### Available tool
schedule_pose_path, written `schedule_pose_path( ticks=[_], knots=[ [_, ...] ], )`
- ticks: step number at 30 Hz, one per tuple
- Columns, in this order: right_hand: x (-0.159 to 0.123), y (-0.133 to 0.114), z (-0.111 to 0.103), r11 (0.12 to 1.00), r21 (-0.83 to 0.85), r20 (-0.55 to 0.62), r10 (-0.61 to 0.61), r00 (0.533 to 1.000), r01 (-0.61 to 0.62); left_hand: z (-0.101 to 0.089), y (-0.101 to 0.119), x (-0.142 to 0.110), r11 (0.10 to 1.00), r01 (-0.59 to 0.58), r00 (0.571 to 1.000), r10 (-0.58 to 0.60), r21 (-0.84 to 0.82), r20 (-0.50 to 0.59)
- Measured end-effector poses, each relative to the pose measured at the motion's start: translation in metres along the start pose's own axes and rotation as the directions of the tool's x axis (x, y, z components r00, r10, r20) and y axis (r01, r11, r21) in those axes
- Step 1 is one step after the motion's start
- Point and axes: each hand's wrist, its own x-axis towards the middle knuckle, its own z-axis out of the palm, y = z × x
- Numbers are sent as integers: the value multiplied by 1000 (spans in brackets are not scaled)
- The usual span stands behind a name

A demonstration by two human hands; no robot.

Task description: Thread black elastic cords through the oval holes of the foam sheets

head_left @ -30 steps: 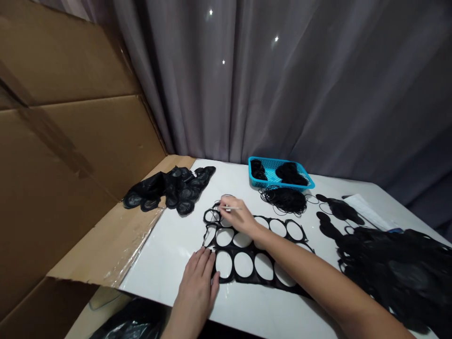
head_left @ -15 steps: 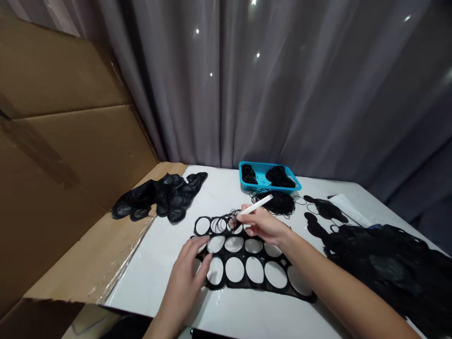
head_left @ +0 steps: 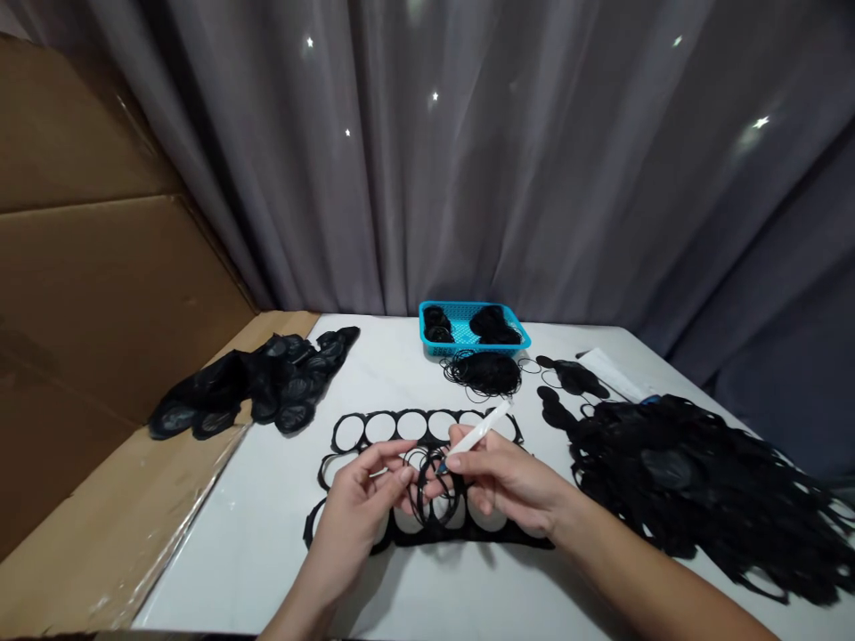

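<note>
My left hand pinches a loose bunch of thin black rings above the sheet. Facing it, my right hand is closed around a slim tool with a white handle; its dark tip points down-left into the rings, and its exact kind is unclear. Some of the rings also seem to touch the right fingers. Beneath both hands lies a black sheet with rows of round holes, the white table showing through them. The hands cover part of its middle and lower rows.
A blue basket at the back holds black bundles. A heap of thin black rings lies before it. Black cut material is piled right, near a white packet. More black sheet material sits left, beside a cardboard box.
My right hand has moved from the sheet's top left corner toward me, bringing the thin rings. My left hand has lifted off the sheet and met them. The view has turned right.
</note>
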Motion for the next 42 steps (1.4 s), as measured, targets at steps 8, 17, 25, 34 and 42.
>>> schedule_pose_path(
  ticks=[8, 17, 25, 34, 42],
  knots=[
    [-12, 7, -2, 997, 81, 56, 2, 998, -7, -1, 5, -2, 999, 21, 999, -20, 44, -35],
    [-17, 12, -5, 992, 121, 79, 5, 997, -14, 1, 3, -2, 992, 10, 1000, -7, 126, -25],
    [1, 19, -19, 934, 344, -205, -27, 978, 98, -58, -29, -34, 626, -174, 876, 450, 760, -171],
    [55, 79, 33, 862, -498, -16, -115, 993, 91, -62, -96, -106, 76, -171, 791, 605, 982, 90],
    [61, 111, 51, 563, -792, 154, -191, 969, 237, -58, -112, -115, 42, -161, 796, 596, 986, 104]
  ],
)
